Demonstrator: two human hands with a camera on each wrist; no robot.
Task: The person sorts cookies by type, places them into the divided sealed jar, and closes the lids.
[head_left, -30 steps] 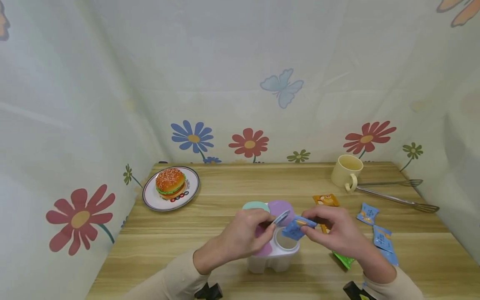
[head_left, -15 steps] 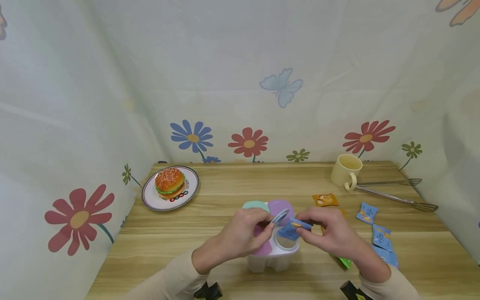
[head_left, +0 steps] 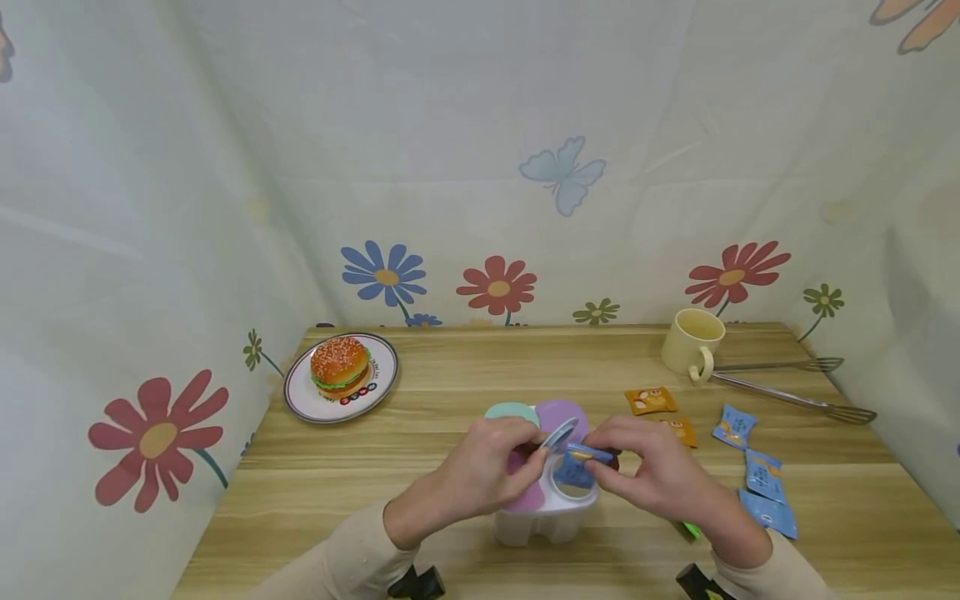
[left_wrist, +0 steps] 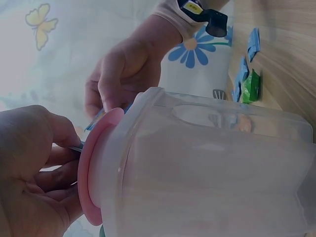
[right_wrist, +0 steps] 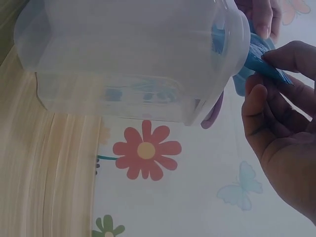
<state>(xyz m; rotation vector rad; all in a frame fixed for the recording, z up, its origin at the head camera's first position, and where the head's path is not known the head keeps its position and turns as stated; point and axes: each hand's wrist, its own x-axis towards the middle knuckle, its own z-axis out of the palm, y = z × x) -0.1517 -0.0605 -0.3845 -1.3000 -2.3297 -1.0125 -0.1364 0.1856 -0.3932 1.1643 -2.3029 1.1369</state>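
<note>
While pinched, blue packet point(head_left: 574, 472) slants lengthwise, end downward

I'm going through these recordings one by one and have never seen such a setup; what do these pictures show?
There is no machine: a person works with two bare hands. The head camera looks forward and down; each wrist camera looks at its own hand's work. The left hand holds a pale blue lid tilted beside an opening in a white container. The right hand pinches a blue packet there. On the wooden table are other packets, a yellow mug, two whisk-like tools and a plate with a burger.
</note>
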